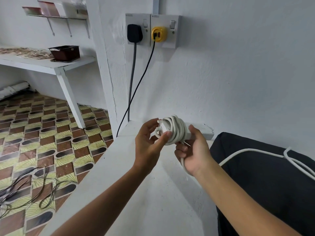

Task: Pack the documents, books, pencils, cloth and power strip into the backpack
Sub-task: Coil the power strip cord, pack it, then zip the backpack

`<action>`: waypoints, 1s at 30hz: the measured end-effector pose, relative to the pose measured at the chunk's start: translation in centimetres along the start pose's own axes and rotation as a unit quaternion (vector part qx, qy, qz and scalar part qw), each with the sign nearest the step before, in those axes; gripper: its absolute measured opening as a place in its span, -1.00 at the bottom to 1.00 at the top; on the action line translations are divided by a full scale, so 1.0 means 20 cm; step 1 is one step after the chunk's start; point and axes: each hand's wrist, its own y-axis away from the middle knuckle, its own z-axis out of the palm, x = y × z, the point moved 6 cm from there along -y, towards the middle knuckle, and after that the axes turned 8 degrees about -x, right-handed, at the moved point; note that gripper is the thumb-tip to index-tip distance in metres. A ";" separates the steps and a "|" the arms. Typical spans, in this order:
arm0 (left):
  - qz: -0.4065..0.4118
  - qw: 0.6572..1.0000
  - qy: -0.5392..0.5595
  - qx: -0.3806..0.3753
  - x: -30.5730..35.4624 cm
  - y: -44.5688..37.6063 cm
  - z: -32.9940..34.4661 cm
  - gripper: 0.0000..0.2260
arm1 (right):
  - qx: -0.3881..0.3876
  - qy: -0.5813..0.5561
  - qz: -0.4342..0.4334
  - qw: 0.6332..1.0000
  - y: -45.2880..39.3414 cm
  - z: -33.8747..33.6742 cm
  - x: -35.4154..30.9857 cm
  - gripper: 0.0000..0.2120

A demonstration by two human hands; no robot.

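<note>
Both the left hand (150, 142) and right hand (194, 150) grip the cord-wrapped power strip (177, 132) beside the black backpack (264, 176).

power strip (200, 132): middle hidden under its wound cord | cord's loose end: cut off at right edge | backpack (265, 176): right of power strip, cut by right and bottom edges

Both hands are raised over a ledge (136, 181) that runs along the wall. The right hand (194, 150) grips the power strip (199, 132); its cord (175, 130) is coiled round the strip's left end, where the left hand (150, 142) pinches it. The loose cord trails right across the backpack (265, 184), which lies on the ledge's right side. Above, two plugs (134, 33) sit in wall sockets (164, 31). To the left, a tray (65, 52) rests on a shelf (34, 63), and cables (25, 184) lie on the floor below.
</note>
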 end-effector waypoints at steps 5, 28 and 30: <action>0.021 0.999 -0.015 0.027 -0.01 0.00 0.06 -0.58 | -0.001 -0.037 -0.001 0.999 0.02 0.03 0.01 -0.76; 0.130 0.722 -0.644 -0.216 0.18 -0.05 0.20 -0.23 | 0.014 0.136 -0.038 0.990 0.02 0.04 0.03 -0.72; 0.151 0.711 -0.654 -0.209 0.18 -0.06 0.21 -0.26 | 0.004 0.165 -0.030 0.986 0.02 0.04 0.02 -0.70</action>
